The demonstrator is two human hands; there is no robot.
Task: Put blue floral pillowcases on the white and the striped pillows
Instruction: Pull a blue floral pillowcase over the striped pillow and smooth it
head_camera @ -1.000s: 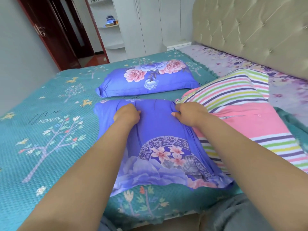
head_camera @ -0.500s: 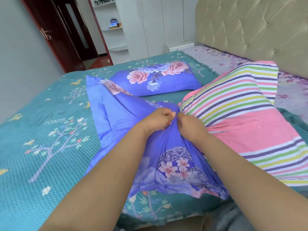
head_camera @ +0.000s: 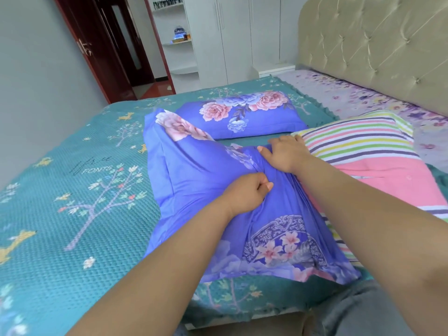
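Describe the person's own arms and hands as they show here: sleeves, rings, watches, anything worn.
Both forearms are bare right to the bottom edge of the frame, with no sleeve in view. The left hand and the right hand wear no gloves, and no ring, watch or bracelet shows on either wrist. Short, unpainted nails show on some fingers.

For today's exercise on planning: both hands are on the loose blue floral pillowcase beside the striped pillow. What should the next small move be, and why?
Probably spread the bunched fabric to find the opening. The left hand pinches a fold and the right hand grips the gathered cloth of the loose pillowcase, which lies flat and unfilled. The striped pillow beside it is still bare, while the far pillow is already covered.
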